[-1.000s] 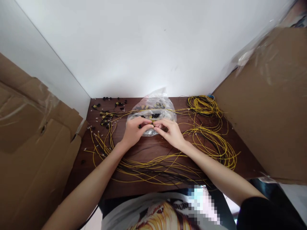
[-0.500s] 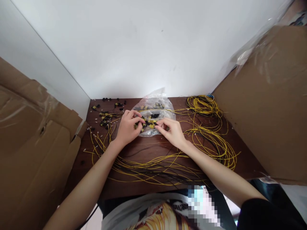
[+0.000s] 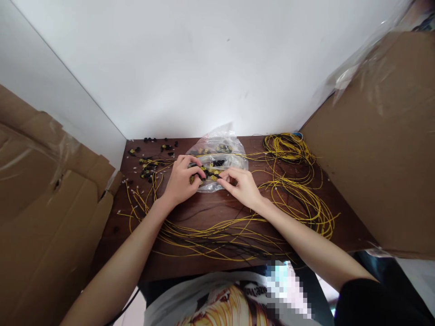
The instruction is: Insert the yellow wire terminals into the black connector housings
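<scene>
Near the centre of the frame, left hand (image 3: 181, 179) and right hand (image 3: 242, 185) close together, bare, over a crumpled clear plastic bag (image 3: 222, 136) on a brown desk (image 3: 200, 208). To the right, thumb and forefinger pinched together, apparently on a small black piece (image 3: 215, 175); to the left, fingers curled at a few dark and yellow bits (image 3: 204, 169), firm grip or light touch impossible to tell. Behind the fingertips, on or inside the bag, more black parts (image 3: 218, 163). At centre left, a scatter of small loose connectors (image 3: 147, 172). Across the lower middle, long yellow and black wires (image 3: 217, 222); at upper right, a looped coil (image 3: 285, 147). Judging by this layout, handling only partly done: one piece pinched, plenty of parts and wire outside either grasp. At both edges, cardboard (image 3: 374, 158).
</scene>
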Tool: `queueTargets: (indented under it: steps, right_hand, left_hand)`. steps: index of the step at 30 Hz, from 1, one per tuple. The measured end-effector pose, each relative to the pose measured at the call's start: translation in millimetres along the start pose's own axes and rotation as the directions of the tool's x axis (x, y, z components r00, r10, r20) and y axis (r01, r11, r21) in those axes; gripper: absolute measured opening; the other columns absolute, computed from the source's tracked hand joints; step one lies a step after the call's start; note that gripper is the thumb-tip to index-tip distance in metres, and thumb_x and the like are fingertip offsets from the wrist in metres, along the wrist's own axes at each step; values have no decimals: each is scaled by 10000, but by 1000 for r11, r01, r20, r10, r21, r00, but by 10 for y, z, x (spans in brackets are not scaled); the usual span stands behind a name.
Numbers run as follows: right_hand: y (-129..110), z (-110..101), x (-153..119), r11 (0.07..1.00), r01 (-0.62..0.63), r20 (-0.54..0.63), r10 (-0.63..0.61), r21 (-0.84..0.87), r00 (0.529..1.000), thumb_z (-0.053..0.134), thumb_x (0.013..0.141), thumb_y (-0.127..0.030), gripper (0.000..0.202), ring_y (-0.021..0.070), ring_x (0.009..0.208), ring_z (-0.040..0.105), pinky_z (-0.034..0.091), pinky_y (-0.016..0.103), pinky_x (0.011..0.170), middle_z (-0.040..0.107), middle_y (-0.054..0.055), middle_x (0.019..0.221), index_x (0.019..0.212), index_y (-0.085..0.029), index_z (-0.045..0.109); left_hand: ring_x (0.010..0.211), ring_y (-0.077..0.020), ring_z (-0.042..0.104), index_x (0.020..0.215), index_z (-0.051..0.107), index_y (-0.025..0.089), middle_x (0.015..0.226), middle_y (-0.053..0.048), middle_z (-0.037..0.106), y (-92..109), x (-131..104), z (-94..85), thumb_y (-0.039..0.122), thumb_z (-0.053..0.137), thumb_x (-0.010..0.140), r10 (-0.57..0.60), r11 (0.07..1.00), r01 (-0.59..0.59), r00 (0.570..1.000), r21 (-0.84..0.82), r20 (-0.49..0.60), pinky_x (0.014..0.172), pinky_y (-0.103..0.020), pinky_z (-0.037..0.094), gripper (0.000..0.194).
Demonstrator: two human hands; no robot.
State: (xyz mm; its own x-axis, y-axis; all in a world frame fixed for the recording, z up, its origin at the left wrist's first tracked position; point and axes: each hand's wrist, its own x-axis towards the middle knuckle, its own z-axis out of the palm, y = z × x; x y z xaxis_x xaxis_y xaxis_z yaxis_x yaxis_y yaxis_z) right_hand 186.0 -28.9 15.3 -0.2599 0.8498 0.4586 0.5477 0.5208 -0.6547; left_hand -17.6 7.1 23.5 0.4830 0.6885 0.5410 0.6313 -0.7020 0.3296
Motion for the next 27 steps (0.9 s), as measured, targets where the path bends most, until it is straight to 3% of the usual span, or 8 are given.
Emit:
queueTargets:
  steps: [3, 8, 18, 27]
  right_hand:
    - [2, -3, 0, 1000, -1, 3, 1, 1, 1000, 581, 830, -242, 84, 125, 622, 514, 410, 245, 605, 597, 6, 702, 806, -169, 614]
    - [-3, -1, -3, 1000, 0, 18, 0, -14, 1000, 580, 830, -245, 91, 126, 642, 524, 408, 242, 615, 585, 3, 693, 800, -166, 615]
    - [-10, 8, -10, 999, 0, 41, 2, -36, 999, 560, 842, -258, 109, 129, 652, 526, 411, 247, 617, 590, 8, 701, 817, -171, 621]
    - [-6, 19, -17, 999, 3, 60, -1, -46, 998, 558, 845, -264, 115, 132, 667, 531, 418, 248, 624, 596, 14, 719, 833, -167, 619]
  left_hand:
    - [960, -216, 470, 655, 665, 183, 919, -58, 572, 8, 2, -16, 102, 518, 749, 5, 999, -5, 1000, 33, 11, 870, -400, 412, 192]
    - [913, -219, 468, 730, 690, 185, 889, -65, 580, 31, -9, 2, 208, 554, 781, -1, 994, -4, 999, 107, 43, 825, -396, 407, 147]
    - [889, -226, 465, 818, 693, 192, 853, -66, 551, -8, -43, 77, 377, 579, 808, -92, 981, 93, 996, 170, -10, 796, -392, 411, 217]
    - [1007, -260, 414, 1062, 654, 183, 1013, -105, 535, 22, -62, 103, 302, 534, 829, -92, 982, 83, 995, 168, 47, 880, -429, 390, 288]
